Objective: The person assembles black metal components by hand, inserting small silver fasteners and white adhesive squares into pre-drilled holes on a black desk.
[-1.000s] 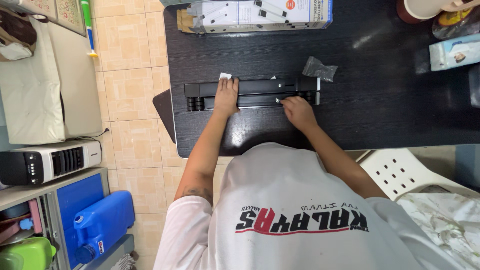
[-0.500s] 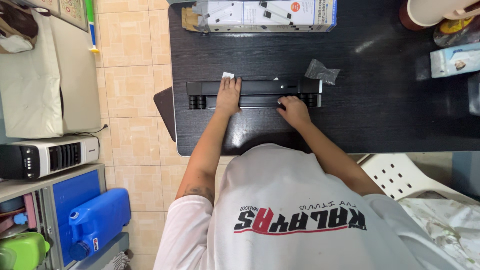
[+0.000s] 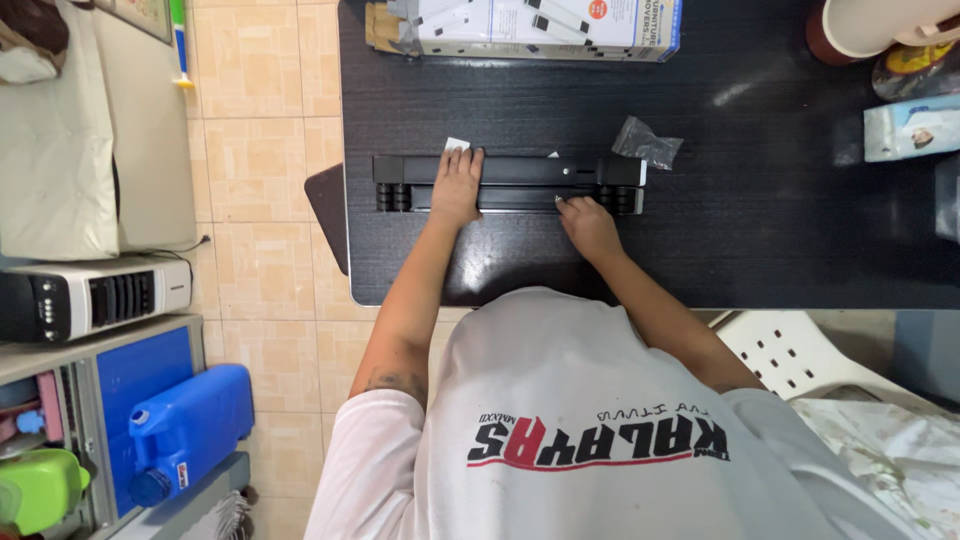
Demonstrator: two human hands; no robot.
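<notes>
Left hand [image 3: 457, 187] flat, fingers spread, pressing on black bar [image 3: 520, 172] lying lengthwise mid worktop [image 3: 760, 240]. Right hand [image 3: 588, 224] curled at bar's near edge, fingertips touching it; can't tell if it grips anything. Small clear bag [image 3: 646, 142] just past bar's right end, box [image 3: 530, 28] at far edge

Bright, even daylight fills the scene, and the picture is sharp from edge to edge with no motion blur. The glossy black table [image 3: 760, 230] catches soft glare, a pale sheen near its front edge and another streak toward its far right corner. Shadows are faint and short. The black frame [image 3: 520, 170] blends into the dark tabletop, low in contrast.
</notes>
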